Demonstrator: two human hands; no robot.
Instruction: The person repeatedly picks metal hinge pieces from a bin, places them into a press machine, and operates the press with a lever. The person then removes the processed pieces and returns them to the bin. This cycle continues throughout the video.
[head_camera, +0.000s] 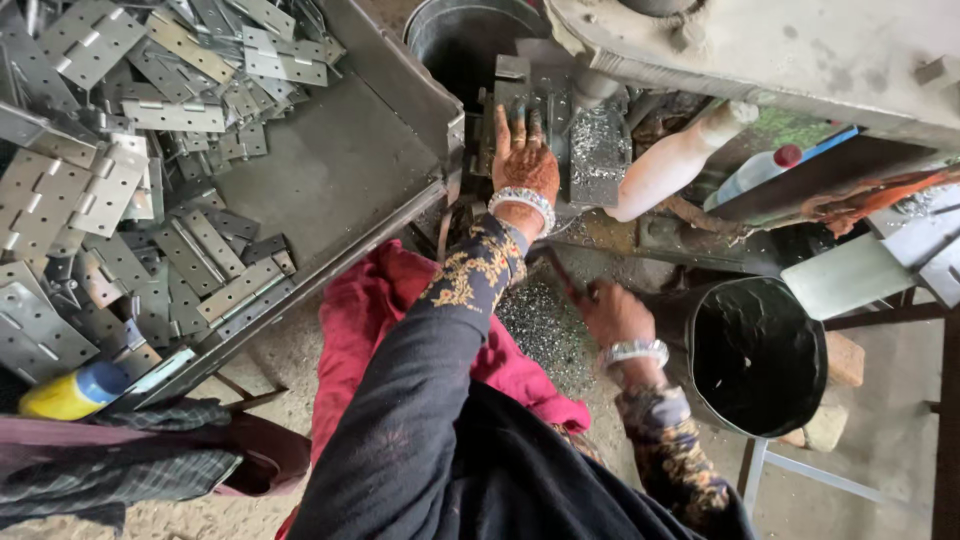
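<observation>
The left hand (523, 155) lies flat with the fingers spread on a dark metal block (520, 95) of the press machine (760, 45); the fingertips are partly lost in the dark, so what is under them is hard to see. The right hand (612, 312) is blurred; it seems closed on a thin dark rod (562, 275), but I cannot tell for sure. The tray (340, 170) of metal hinges (110, 180) is cut off at the left edge. Between the tray's rim and the black bucket (755, 355) there is only narrow room, filled by metal shavings (540, 325).
</observation>
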